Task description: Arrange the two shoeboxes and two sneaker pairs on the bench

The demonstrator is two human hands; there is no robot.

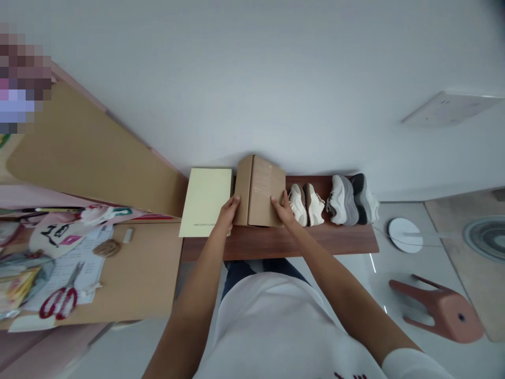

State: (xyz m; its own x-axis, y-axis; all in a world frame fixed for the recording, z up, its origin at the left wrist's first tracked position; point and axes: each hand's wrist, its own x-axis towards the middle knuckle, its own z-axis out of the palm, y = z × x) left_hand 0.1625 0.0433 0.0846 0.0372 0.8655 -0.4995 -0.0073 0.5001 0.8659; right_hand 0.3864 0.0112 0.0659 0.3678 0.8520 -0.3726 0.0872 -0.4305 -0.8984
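Between my two hands is a brown cardboard box point(265, 189), tilted a little, above a dark wooden shelf point(284, 243) by the wall. My left hand point(229, 211) grips its left side, and my right hand point(283, 209) grips its right side near the lower corner. To the left lies a pale yellow box point(207, 200) with lettering on it, close to my left hand. Just right of my right hand stands a pair of white and brown sneakers point(307, 205). Whether the cardboard box touches the shelf I cannot tell.
Grey, white and black shoes point(347, 200) stand at the shelf's right end. A desk point(145, 273) at the left bears red-handled scissors point(63, 295), papers and a bag. An orange stool point(445, 310) lies on the floor at right, near a white round object point(405, 235) and a fan point(487, 237).
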